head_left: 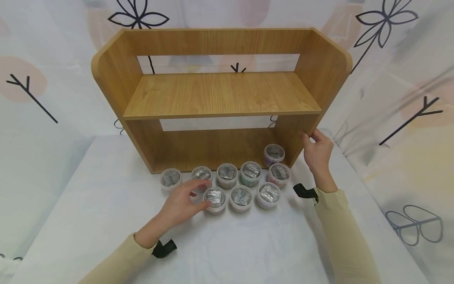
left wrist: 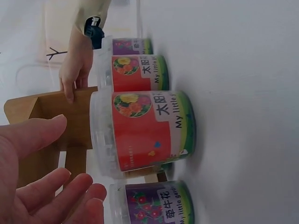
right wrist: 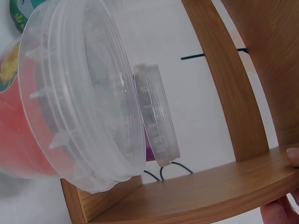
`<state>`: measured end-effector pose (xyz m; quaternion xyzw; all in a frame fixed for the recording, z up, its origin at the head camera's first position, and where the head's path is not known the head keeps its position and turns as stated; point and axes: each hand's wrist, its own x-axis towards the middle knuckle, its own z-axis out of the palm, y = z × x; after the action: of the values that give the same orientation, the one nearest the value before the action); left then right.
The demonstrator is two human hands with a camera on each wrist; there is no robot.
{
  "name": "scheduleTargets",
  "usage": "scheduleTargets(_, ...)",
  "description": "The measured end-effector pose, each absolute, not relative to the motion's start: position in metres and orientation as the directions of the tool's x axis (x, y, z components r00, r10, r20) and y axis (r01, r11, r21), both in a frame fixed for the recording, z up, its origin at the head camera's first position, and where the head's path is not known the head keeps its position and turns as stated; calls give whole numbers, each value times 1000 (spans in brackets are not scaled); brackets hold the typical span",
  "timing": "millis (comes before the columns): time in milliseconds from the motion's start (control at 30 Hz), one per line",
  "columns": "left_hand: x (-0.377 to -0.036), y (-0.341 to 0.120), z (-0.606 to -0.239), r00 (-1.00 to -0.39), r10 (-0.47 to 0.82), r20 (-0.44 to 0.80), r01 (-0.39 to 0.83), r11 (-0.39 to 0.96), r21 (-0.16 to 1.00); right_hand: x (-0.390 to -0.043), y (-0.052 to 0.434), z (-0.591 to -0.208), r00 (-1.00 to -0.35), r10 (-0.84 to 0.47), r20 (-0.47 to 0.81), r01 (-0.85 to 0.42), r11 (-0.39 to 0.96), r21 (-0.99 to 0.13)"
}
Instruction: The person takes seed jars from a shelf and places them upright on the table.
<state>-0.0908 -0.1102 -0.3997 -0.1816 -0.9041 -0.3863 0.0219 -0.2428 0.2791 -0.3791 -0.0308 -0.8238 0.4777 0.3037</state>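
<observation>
My left hand (head_left: 182, 201) reaches over a lidded plastic tub (head_left: 215, 199), its thumb and fingers spread around the lid. In the left wrist view that hand (left wrist: 51, 172) has its fingers apart beside a red-labelled tub (left wrist: 145, 133) reading "My little". A purple-labelled tub (left wrist: 159, 203) stands nearby. Whether the fingertips touch a lid I cannot tell. My right hand (head_left: 318, 152) grips the side panel of a wooden shelf (head_left: 223, 94), thumb on one face and fingers on the other. Another tub (head_left: 274, 154) stands inside the lower compartment at the right.
Several more tubs with clear lids and silvery packets stand in two rows before the shelf, among them tubs at the left end (head_left: 171, 178) and front right (head_left: 268, 195). A white cloth (head_left: 227, 248) covers the table. Patterned fabric (head_left: 42, 79) hangs behind and at both sides.
</observation>
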Motion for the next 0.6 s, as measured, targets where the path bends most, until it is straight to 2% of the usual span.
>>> scheduleTargets(600, -109, -107, -377, -904, 309, 296, 424, 564, 709, -242, 279, -379, -816, 341, 467, -249, 522, -816)
